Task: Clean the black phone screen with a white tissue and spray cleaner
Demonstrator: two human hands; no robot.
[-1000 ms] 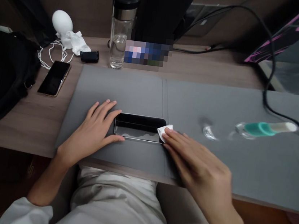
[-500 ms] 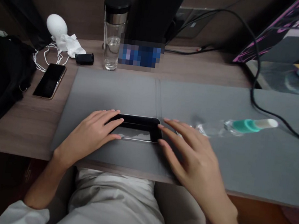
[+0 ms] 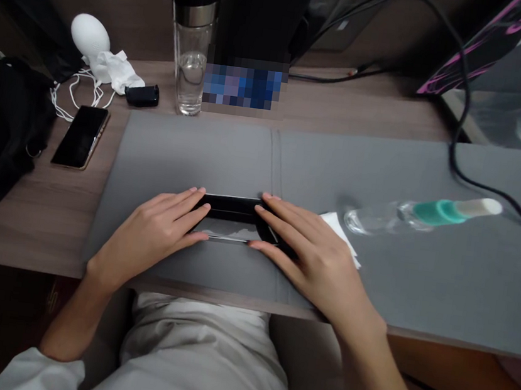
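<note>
I have the left hand (image 3: pixel 156 226) and the right hand (image 3: pixel 318 246) at the two ends of a dark phone (image 3: pixel 233 217). The phone lies flat on the grey mat (image 3: pixel 190 148), and the mat is on the wooden table (image 3: pixel 356 109). The mat's two thin seam lines run near the phone's right part. On each hand, the thumb is on the side of the phone close to me and the other fingers are on the far side, so both hands are pinched on it. The phone's shiny face looks up, and its long way goes left to right, in line with the table's front edge. I cannot tell which end is its top. A white tissue (image 3: pixel 341 238) pokes out just beside the right hand. Past it, a clear bottle (image 3: pixel 381 216) with a green band lies on its side, its white top to the right. I see pink marks on a box (image 3: pixel 476 63), too blurry to read. The blue patch (image 3: pixel 243 86) by the tall water bottle (image 3: pixel 191 44) is just squares to me. A second phone (image 3: pixel 81 136) lies far to the left, on a slant.
</note>
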